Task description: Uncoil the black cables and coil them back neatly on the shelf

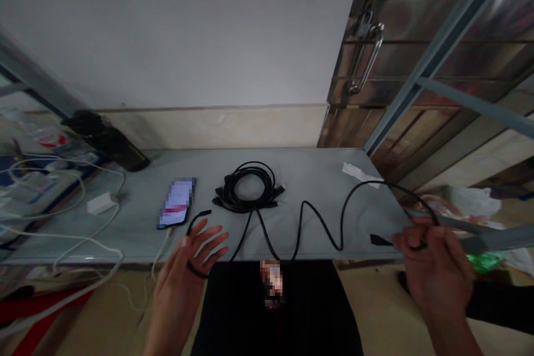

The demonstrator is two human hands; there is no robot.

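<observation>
Right grip (436,267) closed on black cable (341,228) near one plug (380,240); left grip (189,258) loosely spread, cable by its thumb. Slack zigzags over table (300,169) beside coil (246,206); hard pull could snag it.

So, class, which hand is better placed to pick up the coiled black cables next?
Probably the left hand: it is nearer the coiled black cables and spread open, though a cable end pokes out beside it. The right hand is farther off and closed on a black cable near a connector.
</observation>
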